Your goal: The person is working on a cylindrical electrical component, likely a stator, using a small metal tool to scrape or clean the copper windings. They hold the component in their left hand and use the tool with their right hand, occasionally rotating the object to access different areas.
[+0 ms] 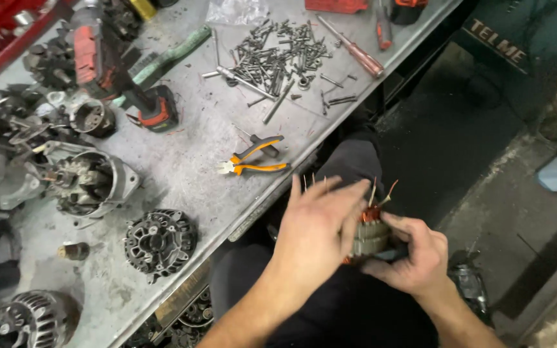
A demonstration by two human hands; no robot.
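Both of my hands hold an alternator stator (370,233), a grey laminated ring with copper windings and thin wire leads sticking up. My left hand (317,229) lies flat over its near side, fingers spread across the top. Gripping it from the right and below is my right hand (414,254). The part is held in front of my lap, just off the edge of the grey metal workbench (188,161). Much of the stator is hidden behind my left hand.
On the bench lie orange-handled pliers (254,159), a pile of bolts and screws (285,58), a red cordless impact driver (107,71), screwdrivers (356,51), and alternator housings (160,241) and other parts at the left. Dark floor lies to the right.
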